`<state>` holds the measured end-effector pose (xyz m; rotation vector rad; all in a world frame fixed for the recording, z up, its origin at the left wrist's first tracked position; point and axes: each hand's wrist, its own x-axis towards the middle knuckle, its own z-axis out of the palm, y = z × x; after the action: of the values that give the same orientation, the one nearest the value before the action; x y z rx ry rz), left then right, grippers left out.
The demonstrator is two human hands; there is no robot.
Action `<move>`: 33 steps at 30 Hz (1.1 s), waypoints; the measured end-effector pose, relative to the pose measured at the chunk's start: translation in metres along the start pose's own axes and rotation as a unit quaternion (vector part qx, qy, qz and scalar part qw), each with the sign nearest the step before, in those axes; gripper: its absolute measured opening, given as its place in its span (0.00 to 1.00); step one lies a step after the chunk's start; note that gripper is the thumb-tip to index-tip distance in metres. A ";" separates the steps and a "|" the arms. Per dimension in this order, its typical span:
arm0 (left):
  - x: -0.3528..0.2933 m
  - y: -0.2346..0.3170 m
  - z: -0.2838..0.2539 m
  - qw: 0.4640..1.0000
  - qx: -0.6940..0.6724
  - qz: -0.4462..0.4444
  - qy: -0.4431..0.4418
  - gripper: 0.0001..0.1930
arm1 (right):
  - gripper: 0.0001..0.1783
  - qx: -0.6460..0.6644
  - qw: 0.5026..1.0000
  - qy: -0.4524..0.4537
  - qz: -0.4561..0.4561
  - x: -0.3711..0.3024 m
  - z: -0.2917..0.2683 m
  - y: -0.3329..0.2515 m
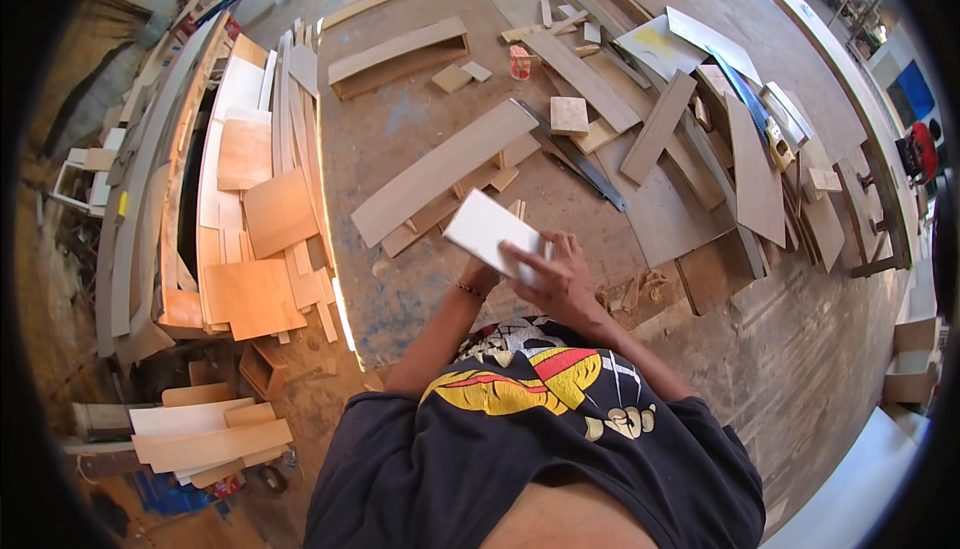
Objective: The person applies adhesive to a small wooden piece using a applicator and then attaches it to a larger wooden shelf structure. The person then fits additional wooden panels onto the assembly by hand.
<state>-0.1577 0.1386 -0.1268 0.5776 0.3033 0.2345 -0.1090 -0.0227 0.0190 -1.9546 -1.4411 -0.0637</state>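
Note:
A small white rectangular board point(490, 229) is held up at a tilt before my body. My left hand point(481, 275) grips it at its lower left edge, with most of the fingers hidden behind the board. My right hand point(562, 279) holds its right side, one finger lying over the white face; motion blurs this hand a little. Just beyond the board lies a long brown wooden panel assembly point(450, 169) on the work table point(400, 279), with small wood blocks showing along its near side.
A handsaw point(590, 177), a square wood block point(569, 116) and a small red-and-white cup point(520, 63) lie farther out. An open wooden box point(400, 57) sits at the far left of the table. Plank offcuts point(757, 164) pile up right; stacked boards point(245, 154) stand left.

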 end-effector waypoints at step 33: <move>-0.019 0.019 0.041 0.966 0.198 -0.110 0.122 0.20 | 0.26 0.013 0.994 0.069 0.079 0.014 0.010 0.024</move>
<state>-0.1638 0.1282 -0.0797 0.9046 0.6590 0.0275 -0.0865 -0.0086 0.0055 -1.9942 -1.1900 -0.1057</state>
